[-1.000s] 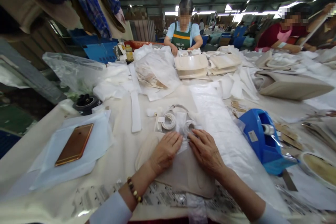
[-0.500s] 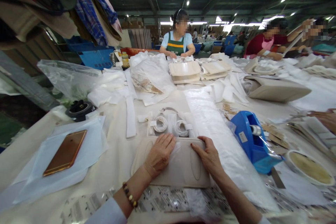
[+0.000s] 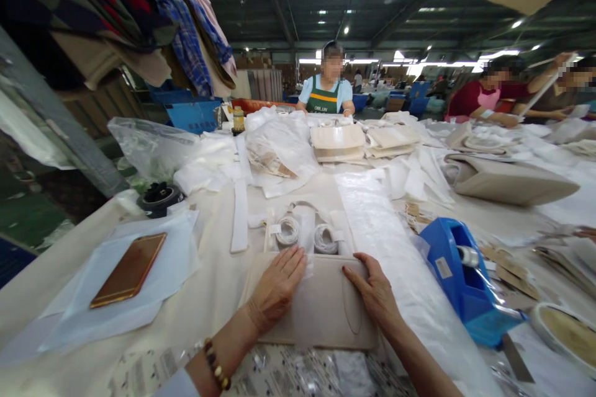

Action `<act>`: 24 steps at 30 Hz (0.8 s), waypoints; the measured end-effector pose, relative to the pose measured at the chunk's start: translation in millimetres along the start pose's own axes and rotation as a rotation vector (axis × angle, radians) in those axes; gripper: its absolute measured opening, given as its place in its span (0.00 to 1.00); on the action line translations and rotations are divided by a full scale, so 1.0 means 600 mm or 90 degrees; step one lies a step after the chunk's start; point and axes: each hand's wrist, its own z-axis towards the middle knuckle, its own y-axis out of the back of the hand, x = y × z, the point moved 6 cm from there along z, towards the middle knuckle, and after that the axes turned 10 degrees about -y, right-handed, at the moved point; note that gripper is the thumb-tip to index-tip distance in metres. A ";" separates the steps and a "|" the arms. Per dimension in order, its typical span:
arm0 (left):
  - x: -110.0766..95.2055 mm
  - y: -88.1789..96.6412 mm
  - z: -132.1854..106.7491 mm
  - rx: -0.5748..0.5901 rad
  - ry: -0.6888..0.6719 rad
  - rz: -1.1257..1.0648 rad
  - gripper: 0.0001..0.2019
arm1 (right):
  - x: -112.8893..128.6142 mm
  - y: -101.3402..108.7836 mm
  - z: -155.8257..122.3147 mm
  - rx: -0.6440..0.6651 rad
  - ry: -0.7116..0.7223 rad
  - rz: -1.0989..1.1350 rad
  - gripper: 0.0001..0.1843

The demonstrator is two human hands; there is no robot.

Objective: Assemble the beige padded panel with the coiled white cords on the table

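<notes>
A flat beige bag point(image 3: 328, 304) lies on the table in front of me, with a curved seam line on its right part. My left hand point(image 3: 279, 282) rests flat on its upper left part, fingers stretched out. A translucent strip point(image 3: 307, 322) runs down the bag's face beside those fingertips. At the upper right corner, my right hand point(image 3: 375, 288) grips the edge, thumb on the face; its other fingers are partly hidden. Just beyond the bag's top edge lie two coiled, wrapped cords, a left coil point(image 3: 287, 231) and a right coil point(image 3: 325, 239), and a thin handle loop.
A blue tape dispenser point(image 3: 459, 279) and a round tub point(image 3: 565, 332) stand at right. A long roll of clear plastic point(image 3: 386, 242) lies beside the bag. Left are a phone point(image 3: 129, 270) on white sheets and a black tape roll point(image 3: 161, 198). A co-worker point(image 3: 326, 90) stands opposite.
My view has shifted, so everything sits lower in the picture. The translucent strip now stretches down the bag's face. Both hands keep about the same places on the bag. The co-worker opposite has turned.
</notes>
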 end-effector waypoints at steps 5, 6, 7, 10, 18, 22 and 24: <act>-0.016 -0.013 0.002 -0.013 -0.053 0.015 0.22 | -0.024 -0.005 0.004 -0.012 0.006 0.015 0.30; -0.017 -0.015 0.002 -0.055 -0.058 0.033 0.21 | -0.034 -0.007 0.008 -0.011 0.009 0.017 0.29; -0.017 -0.015 0.000 -0.110 -0.063 0.055 0.20 | -0.043 -0.010 0.014 -0.008 0.022 0.017 0.28; -0.014 -0.031 -0.006 -0.167 -0.080 0.102 0.16 | -0.063 -0.017 0.033 0.002 0.086 0.005 0.24; -0.028 -0.057 -0.027 -0.154 -0.121 0.117 0.12 | -0.072 -0.016 0.038 -0.020 0.123 -0.009 0.23; -0.035 -0.059 -0.032 -0.154 -0.116 0.134 0.14 | -0.065 -0.016 0.032 -0.016 0.116 -0.009 0.24; -0.039 -0.060 -0.032 -0.144 -0.118 0.144 0.15 | -0.060 -0.015 0.029 -0.015 0.099 -0.005 0.25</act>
